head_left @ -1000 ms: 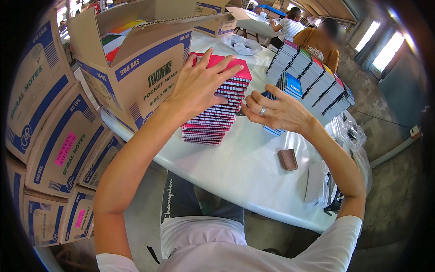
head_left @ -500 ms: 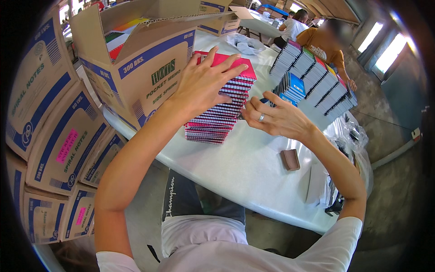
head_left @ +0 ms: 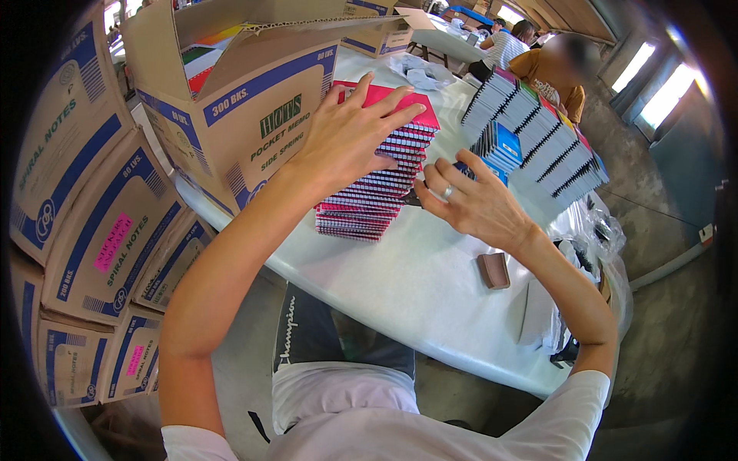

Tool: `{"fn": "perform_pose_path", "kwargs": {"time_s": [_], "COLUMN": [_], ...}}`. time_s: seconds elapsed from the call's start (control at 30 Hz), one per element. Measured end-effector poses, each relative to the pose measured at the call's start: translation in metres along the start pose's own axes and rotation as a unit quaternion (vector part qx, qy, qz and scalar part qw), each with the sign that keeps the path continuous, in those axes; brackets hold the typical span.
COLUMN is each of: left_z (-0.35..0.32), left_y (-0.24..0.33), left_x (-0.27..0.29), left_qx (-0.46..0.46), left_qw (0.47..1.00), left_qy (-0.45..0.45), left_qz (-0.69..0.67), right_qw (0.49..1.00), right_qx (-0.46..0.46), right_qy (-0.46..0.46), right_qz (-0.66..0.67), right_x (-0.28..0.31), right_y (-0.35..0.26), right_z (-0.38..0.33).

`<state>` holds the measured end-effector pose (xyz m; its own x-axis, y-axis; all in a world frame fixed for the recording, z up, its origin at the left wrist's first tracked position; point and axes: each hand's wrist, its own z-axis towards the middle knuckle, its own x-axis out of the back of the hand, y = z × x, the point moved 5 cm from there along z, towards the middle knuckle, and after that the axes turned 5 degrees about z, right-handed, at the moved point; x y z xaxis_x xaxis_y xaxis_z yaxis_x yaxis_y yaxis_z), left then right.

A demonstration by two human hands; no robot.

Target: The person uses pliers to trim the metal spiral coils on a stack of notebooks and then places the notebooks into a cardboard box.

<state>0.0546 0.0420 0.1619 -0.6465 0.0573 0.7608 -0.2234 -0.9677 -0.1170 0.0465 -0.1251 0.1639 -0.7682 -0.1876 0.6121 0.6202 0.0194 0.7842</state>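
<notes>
A tall leaning stack of red spiral notebooks stands on the white table in front of me. Spread across its top and near side, my left hand rests with fingers apart, the thumb against the wire-bound edges. My right hand, with a ring on one finger, is curled at the stack's right side. Its fingers close round a small dark tool, mostly hidden, whose tip lies by the spirals; I cannot make out its exact kind. Just beyond that hand is a short stack of blue notebooks.
An open carton stands left of the stack, with more cartons piled at far left. Long rows of spiral notebooks stand at the back right, near a person in a brown shirt. A small brown object and plastic wrapping lie nearer.
My right hand has shifted slightly right and its fingers have moved a little. My left hand stays on the red stack. The person across the table has drawn an arm back.
</notes>
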Motion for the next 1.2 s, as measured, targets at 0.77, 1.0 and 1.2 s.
{"fn": "perform_pose_path", "kwargs": {"time_s": [0.77,1.0,1.2], "left_z": [-0.001,-0.001,-0.001], "left_y": [0.0,0.0,0.002], "left_x": [-0.003,-0.002,-0.001], "left_qx": [0.004,0.006,0.007], "left_qw": [1.0,1.0,1.0], "left_qy": [-0.003,-0.009,-0.014], "left_qz": [0.015,0.024,0.023], "right_qw": [0.995,0.992,0.991], "right_qx": [0.087,0.12,0.117], "right_qy": [-0.042,-0.03,-0.039], "right_qz": [-0.033,-0.032,-0.042], "right_x": [-0.029,-0.029,-0.031], "right_y": [0.004,-0.001,-0.004], "right_z": [-0.012,-0.01,-0.012]}}
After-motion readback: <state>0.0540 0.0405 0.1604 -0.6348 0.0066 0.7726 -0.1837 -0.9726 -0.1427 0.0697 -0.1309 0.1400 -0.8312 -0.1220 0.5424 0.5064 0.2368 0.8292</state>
